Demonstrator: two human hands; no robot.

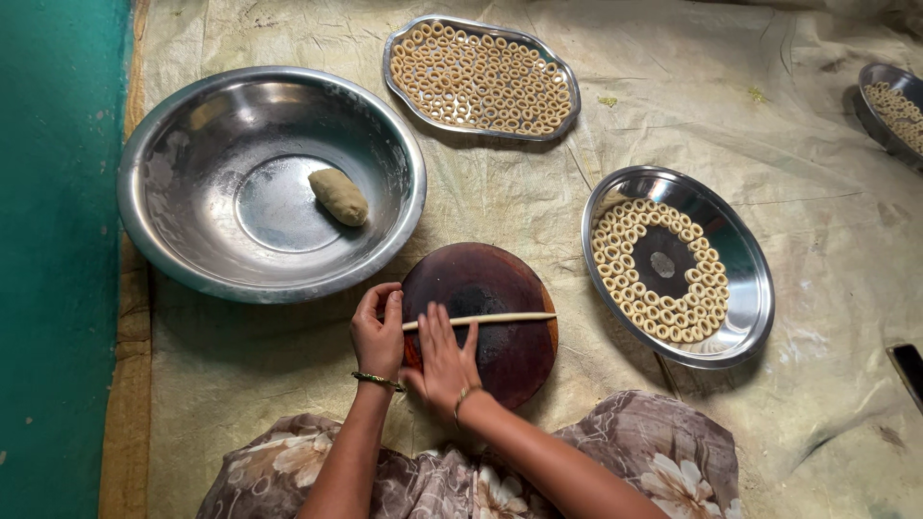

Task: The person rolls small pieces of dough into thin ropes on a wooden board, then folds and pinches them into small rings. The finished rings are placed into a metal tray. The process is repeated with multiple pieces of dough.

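Nearest the camera, a lap in floral cloth [663, 452] fills the bottom edge, and both forearms reach forward from it. The right hand [444, 363] lies flat and open, fingers spread, palm pressing down on the near end of a thin dough rope [500, 318] that runs left to right across a dark round wooden board [500, 360]. The left hand [377, 332] is curled beside it, thumb and fingertips pinched at the rope's left end; how tightly it grips cannot be told. The rope looks very slender, so uneven pressure from the flat palm would likely thin one spot and snap it, or roll it off the board's edge onto the sheet [538, 202] spread on the floor. To the right sits a round steel plate [752, 288] with small dough rings [620, 252] laid in circles around a bare centre. Left of the board, a large steel bowl [163, 144] holds one lump of dough [338, 196]. Farther off, an oblong tray [567, 82] is packed with rings, and another dish [870, 91] shows at the right edge.
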